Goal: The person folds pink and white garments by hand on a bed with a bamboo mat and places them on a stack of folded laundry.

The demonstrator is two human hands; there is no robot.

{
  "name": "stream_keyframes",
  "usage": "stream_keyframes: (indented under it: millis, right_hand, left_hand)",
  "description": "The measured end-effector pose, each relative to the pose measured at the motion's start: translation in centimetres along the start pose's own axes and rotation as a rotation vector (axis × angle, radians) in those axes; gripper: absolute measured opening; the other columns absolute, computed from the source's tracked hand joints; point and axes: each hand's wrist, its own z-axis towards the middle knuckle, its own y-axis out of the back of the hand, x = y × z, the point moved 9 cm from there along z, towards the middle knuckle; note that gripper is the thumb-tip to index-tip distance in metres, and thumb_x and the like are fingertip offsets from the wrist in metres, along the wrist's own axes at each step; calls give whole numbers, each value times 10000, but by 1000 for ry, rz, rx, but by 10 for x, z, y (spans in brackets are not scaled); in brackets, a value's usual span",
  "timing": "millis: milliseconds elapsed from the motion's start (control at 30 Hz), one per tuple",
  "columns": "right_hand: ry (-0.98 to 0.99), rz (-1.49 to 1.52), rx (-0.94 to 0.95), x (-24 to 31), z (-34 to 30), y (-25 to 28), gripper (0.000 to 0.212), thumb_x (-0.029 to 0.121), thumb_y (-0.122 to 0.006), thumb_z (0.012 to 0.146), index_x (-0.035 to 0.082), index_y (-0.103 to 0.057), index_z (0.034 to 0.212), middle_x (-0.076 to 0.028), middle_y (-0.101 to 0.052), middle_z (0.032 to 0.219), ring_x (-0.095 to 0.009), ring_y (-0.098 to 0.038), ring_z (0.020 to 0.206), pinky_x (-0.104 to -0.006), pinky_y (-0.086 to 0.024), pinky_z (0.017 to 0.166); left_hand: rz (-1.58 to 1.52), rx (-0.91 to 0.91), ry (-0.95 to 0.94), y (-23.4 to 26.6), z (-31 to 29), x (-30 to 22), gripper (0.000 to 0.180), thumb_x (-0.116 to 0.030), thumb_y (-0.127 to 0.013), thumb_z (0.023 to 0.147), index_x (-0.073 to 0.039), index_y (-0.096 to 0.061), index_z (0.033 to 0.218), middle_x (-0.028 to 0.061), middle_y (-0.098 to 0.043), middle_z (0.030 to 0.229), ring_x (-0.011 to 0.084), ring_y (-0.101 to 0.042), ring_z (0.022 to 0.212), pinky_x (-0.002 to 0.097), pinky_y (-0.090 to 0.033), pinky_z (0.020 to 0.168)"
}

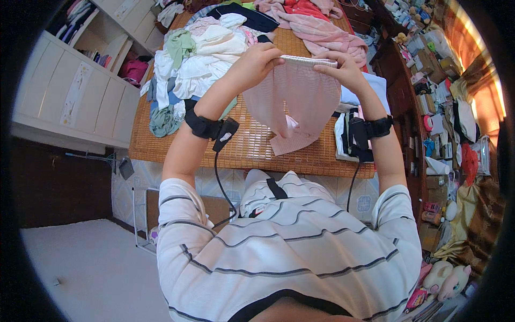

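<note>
Wardrobe (45, 88): white, left of the bamboo mat (252, 153); folded dark clothes (72, 22) in an upper open compartment, magenta fabric (134, 70) in a lower one.
Dark wooden cabinet (399, 102): right of the bamboo mat; cardboard boxes (424, 61) and small goods crowded farther right.
Left hand (260, 61): above the bamboo mat, thumb and forefinger pinched narrow on the left end of a white waistband (307, 60).
Right hand (343, 68): thumb and fingers narrowly closed on the same waistband's right end.
Pale pink trousers (311, 96): hanging from both hands over the bamboo mat's near part, stretched straight along the top; contact below hard to tell.
Clothes pile (212, 48): mostly white, heaped on the bamboo mat's far left part.
Folded stack (342, 142): on the bamboo mat's near right corner.
</note>
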Motion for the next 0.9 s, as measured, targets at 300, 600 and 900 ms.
stream_keyframes:
  millis: [300,600,900]
  right_hand:
    - [-121,714,-4,-30,-6,-49,223,122,-660,733,25,-586,919,-2,-579,820,-67,-532,747,-198,-428,649]
    - [251,749,124,20,16,-69,265,109,-670,682,17,-606,922,-6,-375,1235,-117,-450,1013,-259,-348,868]
    - [163,772,153,16,11,-70,245,59,-679,665,10,-631,901,-35,-588,912,-103,-534,816,-239,-412,743]
  left_hand:
    - [-235,-257,-41,43,-5,-39,226,-90,-563,744,-8,-495,545,60,-374,519,210,-388,527,305,-294,504]
    - [-296,-145,-293,50,0,-96,236,-63,-587,725,-23,-518,502,77,-487,524,211,-449,503,301,-327,467]
    - [-444,-228,-10,41,-22,-56,204,-158,-623,734,-6,-598,601,82,-552,713,193,-508,659,277,-391,588]
